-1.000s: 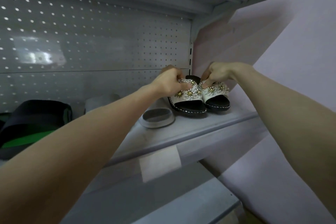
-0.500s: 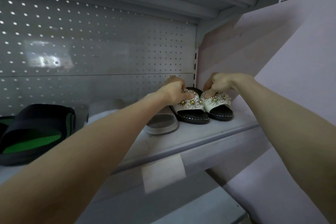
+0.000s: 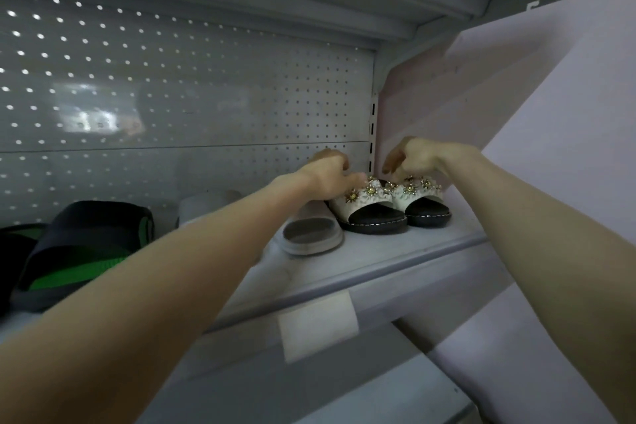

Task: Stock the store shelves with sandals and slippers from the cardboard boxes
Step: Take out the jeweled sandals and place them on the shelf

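Two white-strapped sandals with gold flower studs and black soles stand side by side at the right end of the grey shelf (image 3: 395, 262), toes toward me. My left hand (image 3: 328, 172) grips the top of the left sandal's (image 3: 370, 208) strap. My right hand (image 3: 414, 160) holds the strap of the right sandal (image 3: 425, 201), with one finger sticking out to the left. Both sandals sit flat on the shelf, and their heels are hidden behind my hands.
A grey slipper (image 3: 311, 234) lies just left of the pair, touching the left sandal, its mate (image 3: 206, 206) further back. A black and green slide (image 3: 82, 251) sits at the far left. Behind is a perforated back panel (image 3: 206, 96), above another shelf, right a wall.
Both hands stay on the sandal straps, which rest in the same spot on the shelf. One finger of my right hand has loosened outward. My view has tilted slightly.
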Tool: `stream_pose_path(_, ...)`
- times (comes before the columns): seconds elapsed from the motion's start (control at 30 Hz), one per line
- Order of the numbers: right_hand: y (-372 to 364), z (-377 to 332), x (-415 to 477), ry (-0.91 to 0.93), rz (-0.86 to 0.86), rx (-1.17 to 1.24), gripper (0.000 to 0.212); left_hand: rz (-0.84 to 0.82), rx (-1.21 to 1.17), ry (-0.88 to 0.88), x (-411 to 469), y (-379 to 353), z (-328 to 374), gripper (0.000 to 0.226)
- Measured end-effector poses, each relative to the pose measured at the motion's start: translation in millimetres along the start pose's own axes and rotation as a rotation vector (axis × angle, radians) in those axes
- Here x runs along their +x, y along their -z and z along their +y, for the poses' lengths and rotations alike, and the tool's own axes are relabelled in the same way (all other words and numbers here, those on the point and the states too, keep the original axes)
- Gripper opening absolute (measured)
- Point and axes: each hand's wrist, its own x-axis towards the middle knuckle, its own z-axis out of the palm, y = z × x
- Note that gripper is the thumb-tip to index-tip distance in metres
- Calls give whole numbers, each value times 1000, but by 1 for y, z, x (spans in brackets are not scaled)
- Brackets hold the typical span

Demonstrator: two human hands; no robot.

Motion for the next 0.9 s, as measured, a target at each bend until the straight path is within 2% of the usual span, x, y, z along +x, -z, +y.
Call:
stream_pose_path(0.13, 22, -34, -25, 44, 17, -66, 35, -42, 86, 22, -16, 36, 0, 39)
stream_pose_path(0.23, 34, -69, -47, 114, 35, -100, 39, -69, 121, 75, -40, 70, -2, 69)
stream_pose_path(0.37, 41, -121, -82, 182, 47, -99, 41, -38, 125, 116, -92, 117, -11, 75)
stream_pose_path(0.5, 32, -184, -129, 269, 59, -69, 51, -15, 148, 167, -168, 165, -30, 79)
stream_pose_path(0.9, -36, -407, -310, 439, 30, 8, 49, 90, 182, 271, -445, 284, -107, 79)
